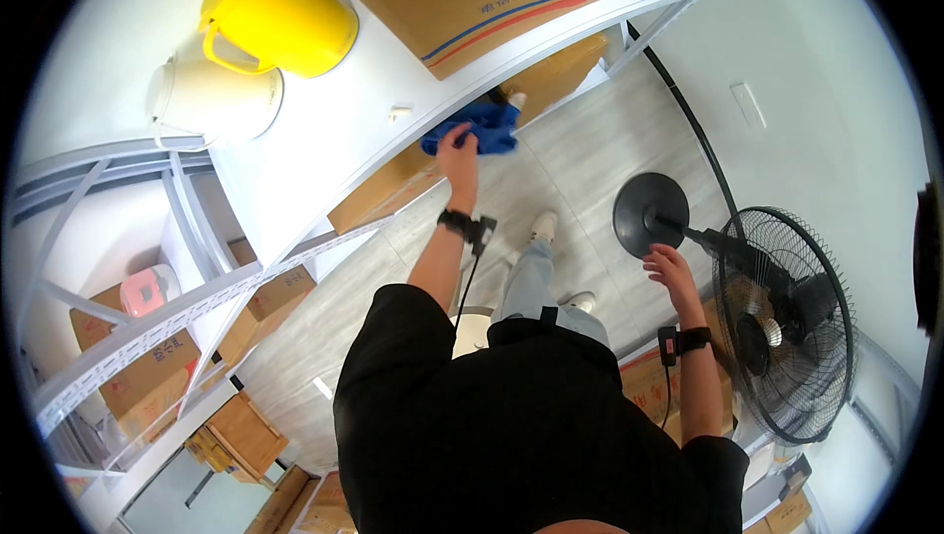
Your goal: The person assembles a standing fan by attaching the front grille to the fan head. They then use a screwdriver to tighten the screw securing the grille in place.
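My left hand (pixel 459 165) is at the front edge of the white shelf, fingers closed on a crumpled blue cloth (pixel 497 129). The cloth hangs in front of the edge, and a small pale thing (pixel 517 100) shows just behind it. Held out to the right, my right hand (pixel 673 276) has its fingers apart and nothing in them. It is nearest to the black round base (pixel 650 214) and the caged head (pixel 787 323) of a standing fan. Both wrists wear black straps with small cabled devices.
On the white shelf (pixel 324 136) stand a yellow jug (pixel 285 23), a white jug (pixel 221 101) and a large cardboard box (pixel 433 3). More boxes (pixel 560 77) sit beneath it. Metal racking (pixel 128 347) lines the left side. A black pole (pixel 688 116) runs along the right wall.
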Tool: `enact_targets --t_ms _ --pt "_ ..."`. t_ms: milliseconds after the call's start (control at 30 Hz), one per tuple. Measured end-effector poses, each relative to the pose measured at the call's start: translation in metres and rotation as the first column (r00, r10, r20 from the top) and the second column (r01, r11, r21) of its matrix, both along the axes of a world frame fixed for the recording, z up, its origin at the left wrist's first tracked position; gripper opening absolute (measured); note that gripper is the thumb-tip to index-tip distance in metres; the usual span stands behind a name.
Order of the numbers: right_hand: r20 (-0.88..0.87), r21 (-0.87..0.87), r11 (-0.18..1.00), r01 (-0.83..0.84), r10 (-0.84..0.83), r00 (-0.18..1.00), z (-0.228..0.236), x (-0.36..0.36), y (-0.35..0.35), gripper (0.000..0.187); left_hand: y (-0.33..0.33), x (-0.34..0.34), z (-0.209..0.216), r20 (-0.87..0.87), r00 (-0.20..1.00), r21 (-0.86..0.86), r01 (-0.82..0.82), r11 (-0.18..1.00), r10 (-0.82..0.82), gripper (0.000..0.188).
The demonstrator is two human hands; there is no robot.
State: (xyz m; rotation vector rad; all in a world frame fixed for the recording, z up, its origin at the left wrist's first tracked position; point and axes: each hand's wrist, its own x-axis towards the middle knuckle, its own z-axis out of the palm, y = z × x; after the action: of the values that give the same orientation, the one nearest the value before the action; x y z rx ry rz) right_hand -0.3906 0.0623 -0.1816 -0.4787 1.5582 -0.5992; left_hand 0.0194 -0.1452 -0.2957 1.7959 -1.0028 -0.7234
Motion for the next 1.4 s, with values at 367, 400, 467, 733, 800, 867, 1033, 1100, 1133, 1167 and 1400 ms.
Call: enact_targets --t_ms 367,400,467,733,800,867,1033,1100,1133,1167,1400 --pt "-0.172 -0.6 0.727 -0.334 0.291 0.941 0.094 0.072 -0.044 0.049 0.098 -0.114 0.231 -0.161 0.521 -0.423 0.731 0.535 -0.838 0.017" --pt "-0.113 -0.534 0.798 -0.278 0.259 0.959 0.089 0.067 -0.036 0.033 0.101 -0.125 0.243 -0.075 0.513 -0.449 0.749 0.488 -0.855 0.016" --pt "-0.266 -0.564 0.782 -0.265 0.131 0.955 0.087 0.064 -0.018 0.034 0.106 -0.13 0.251 0.027 0.532 -0.462 0.757 0.462 -0.846 0.014" --pt "0.015 -0.594 0.783 0.185 -0.22 0.975 0.158 0.023 0.092 0.025 0.126 -0.158 0.23 0.152 0.215 -0.247 0.953 0.174 -0.965 0.009" --pt "0.048 -0.58 0.772 0.26 -0.286 0.957 0.17 0.016 0.127 0.026 0.149 -0.182 0.243 0.134 0.091 -0.18 0.981 0.066 -0.987 0.009" --pt "0.089 -0.588 0.743 0.319 -0.333 0.939 0.167 0.003 0.159 0.025 0.173 -0.207 0.252 0.131 -0.03 -0.171 0.984 -0.053 -0.991 0.014" --pt "0.19 -0.513 0.67 0.536 -0.521 0.832 0.172 -0.014 0.226 0.03 0.23 -0.251 0.286 0.194 -0.394 0.076 0.919 -0.387 -0.898 0.037" --pt "0.186 -0.514 0.679 0.524 -0.509 0.841 0.179 -0.023 0.244 0.035 0.241 -0.268 0.281 0.329 -0.46 0.082 0.884 -0.46 -0.825 0.05" --pt "0.184 -0.535 0.673 0.511 -0.498 0.848 0.179 -0.023 0.25 0.037 0.245 -0.275 0.28 0.335 -0.489 0.105 0.869 -0.484 -0.805 0.052" --pt "0.174 -0.554 0.665 0.5 -0.494 0.852 0.179 -0.026 0.258 0.038 0.251 -0.285 0.278 0.339 -0.522 0.12 0.849 -0.515 -0.782 0.053" --pt "0.344 -0.652 0.571 0.499 -0.363 0.866 0.203 -0.016 0.278 0.059 0.283 -0.325 0.298 0.42 -0.624 0.09 0.751 -0.654 -0.658 0.081"
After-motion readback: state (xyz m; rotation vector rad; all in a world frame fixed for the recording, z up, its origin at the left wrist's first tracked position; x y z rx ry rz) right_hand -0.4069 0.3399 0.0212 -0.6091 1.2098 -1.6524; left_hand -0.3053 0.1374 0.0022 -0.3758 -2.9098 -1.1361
